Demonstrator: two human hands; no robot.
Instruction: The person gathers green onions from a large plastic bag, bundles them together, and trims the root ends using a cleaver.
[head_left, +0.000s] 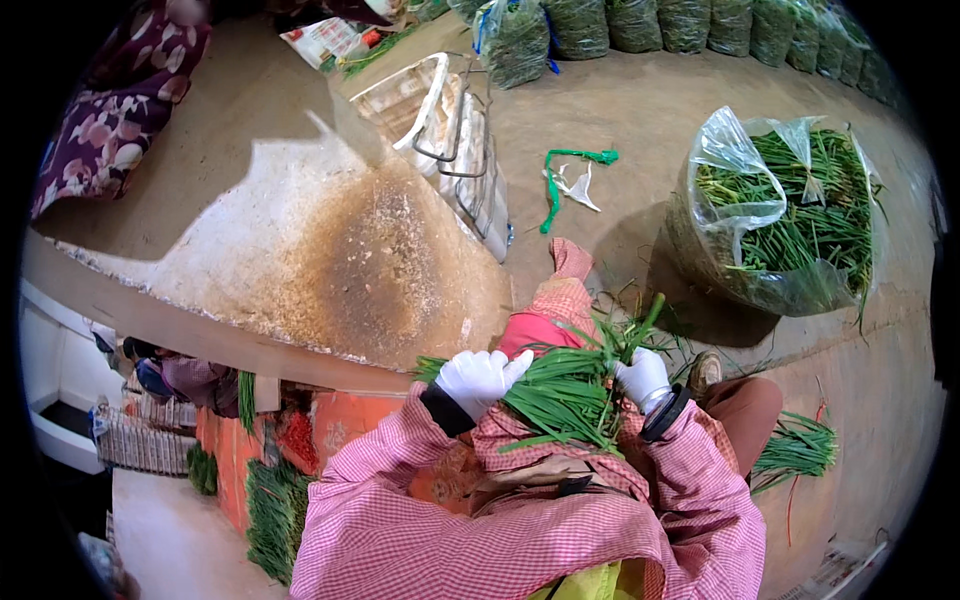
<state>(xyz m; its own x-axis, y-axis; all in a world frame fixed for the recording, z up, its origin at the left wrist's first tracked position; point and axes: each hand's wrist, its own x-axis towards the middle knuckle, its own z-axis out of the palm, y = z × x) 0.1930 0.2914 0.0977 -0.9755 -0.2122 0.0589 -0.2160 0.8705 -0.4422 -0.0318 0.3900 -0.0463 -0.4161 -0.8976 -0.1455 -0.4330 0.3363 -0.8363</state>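
Observation:
Across my lap lies a loose bunch of long green leafy stalks (559, 390), resembling garlic chives or scallions. My left hand (476, 381), in a white glove, is closed around some of the stalks; their tips poke out past its outer side and the thumb points right. On the other side my right hand (643, 379), also gloved in white, grips the bunch where the stalks gather and stick up. Its fingertips are partly hidden by leaves. A pink checked cloth (570, 296) covers my outstretched leg beneath the greens.
At the right stands an open clear plastic bag (795, 289) full of greens. Green and white ties (555, 191) lie on the floor. A white crate (480, 187) stands ahead beside a stained pale slab (375, 262). Another bunch (802, 446) lies right. Several filled bags (585, 30) line the back.

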